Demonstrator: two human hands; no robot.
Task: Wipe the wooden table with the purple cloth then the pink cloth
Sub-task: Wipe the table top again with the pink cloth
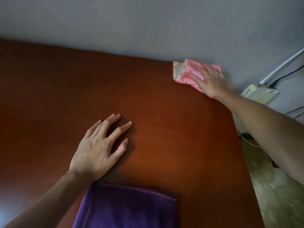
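From the head view, a reddish-brown wooden worktop point(164, 112) stood against a grey wall point(148, 22), a pale power strip point(258, 94) off its far right corner. A folded purple cloth point(126, 208) lay at the near edge. The left hand point(98, 148) rested flat, fingers spread. The right hand point(210, 81), fingers extended, pressed the pink cloth point(185, 71) at the far right corner.

Views: one only, head-worn, wide-angle; nothing shared with a second view.
Position: above the near edge of the wooden table point(164, 129), close over it.
Facing: forward and down, toward the grey wall point(148, 22) behind the table.
Framing: both forearms enter from the bottom and right; table's far right corner in shot; edges bowed by the lens.
Nearness: purple cloth point(125, 209) cut off by the bottom border.
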